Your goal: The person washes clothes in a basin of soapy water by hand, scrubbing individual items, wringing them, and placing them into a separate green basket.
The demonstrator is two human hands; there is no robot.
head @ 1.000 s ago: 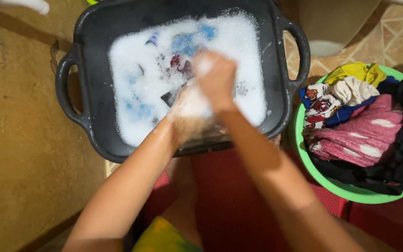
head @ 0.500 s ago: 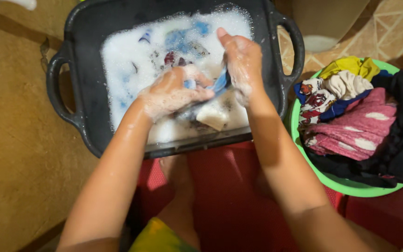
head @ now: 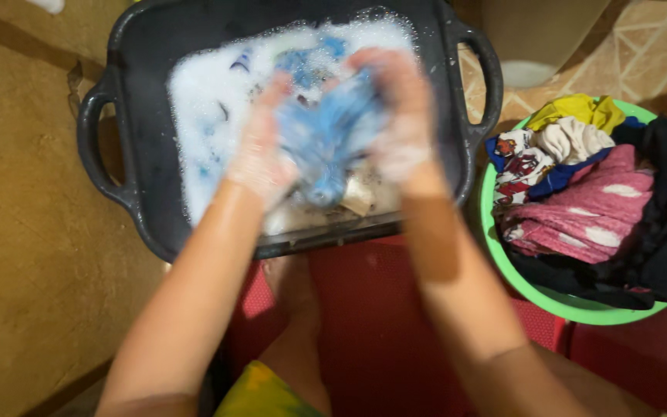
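- Head view, grip: left hand (head: 260,150) and right hand (head: 399,123) both clench one blue cloth (head: 326,143), bunched between the two palms. Motion blur hides the individual fingers, so the exact finger placement cannot be told. The cloth sits above the suds, over the near half of the black tub (head: 144,193).
- Risk, splash: suds (head: 202,93) coat both hands and forearms. Vigorous rubbing this close to the near rim could throw soapy water over that rim onto the red surface (head: 364,332) below the wrists.
- Risk, slip: soapy skin gives little friction. The cloth could slide out of the grasp and drop back into the foam directly beneath.
- Risk, lost item: a pale block (head: 357,197), possibly soap, lies just below the grip at the near wall. It could sink under the foam and go out of sight.
- Risk, cross-wetting: drips flung to the right of the grip could reach the pile in the green basin (head: 519,270).
- Container one: the black tub has two loop handles and holds white foam with further blue and dark fabric showing beyond the grip.
- Container two: the green basin stands to the right of the right forearm, near the tub. It holds a heap of clothes (head: 588,201): pink with white spots, yellow, cream, printed white, dark blue and black pieces.
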